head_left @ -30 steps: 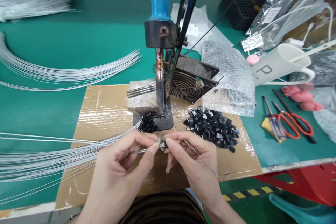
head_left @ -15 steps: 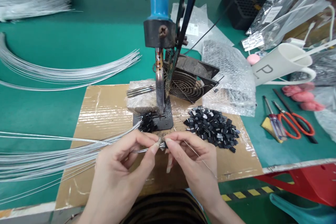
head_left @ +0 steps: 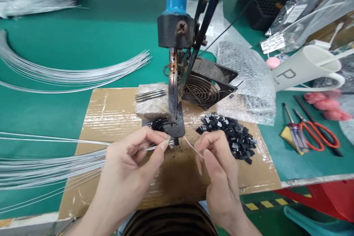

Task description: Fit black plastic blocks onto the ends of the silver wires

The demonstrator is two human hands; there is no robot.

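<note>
My left hand (head_left: 134, 158) pinches a thin grey wire (head_left: 151, 148) whose end carries a small black component (head_left: 173, 142), just in front of the base of the fixed soldering iron (head_left: 173, 84) with its blue handle. My right hand (head_left: 217, 162) is closed on a fine strand of solder wire (head_left: 190, 146) that points toward the component. A pile of small black components (head_left: 231, 136) lies right beside my right hand. A smaller cluster of black parts (head_left: 157, 123) with wires sits under the iron tip.
A bundle of grey wires (head_left: 49, 164) fans out to the left over the taped cardboard sheet (head_left: 110, 118). Behind the iron stand a fan (head_left: 203, 88), bubble wrap (head_left: 246, 77) and a white mug (head_left: 304, 68). Scissors (head_left: 318, 134) and a screwdriver (head_left: 294, 129) lie at the right.
My right hand has let go of the component and drawn back to the right, now holding the solder strand. My left hand still holds the wire. The view shifted slightly.
</note>
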